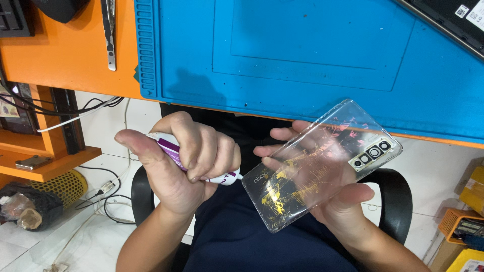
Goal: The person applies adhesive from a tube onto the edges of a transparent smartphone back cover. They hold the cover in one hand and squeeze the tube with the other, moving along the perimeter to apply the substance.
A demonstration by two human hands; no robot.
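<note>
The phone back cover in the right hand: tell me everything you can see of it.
The phone back cover is a clear, glossy panel, plastic or glass by its look, with yellow, pink and dark printed streaks and a row of round camera rings near its upper right end. It lies tilted, lower left to upper right, across the right hand, fingers showing through it and the thumb over its lower edge. The tip of a white and purple glue tube, gripped in the left hand, sits at its lower left corner.

A blue work mat point(302, 50) covers the orange desk point(60, 60); cables point(75, 108) hang beside what looks like a yellow mesh basket point(60, 189).
</note>
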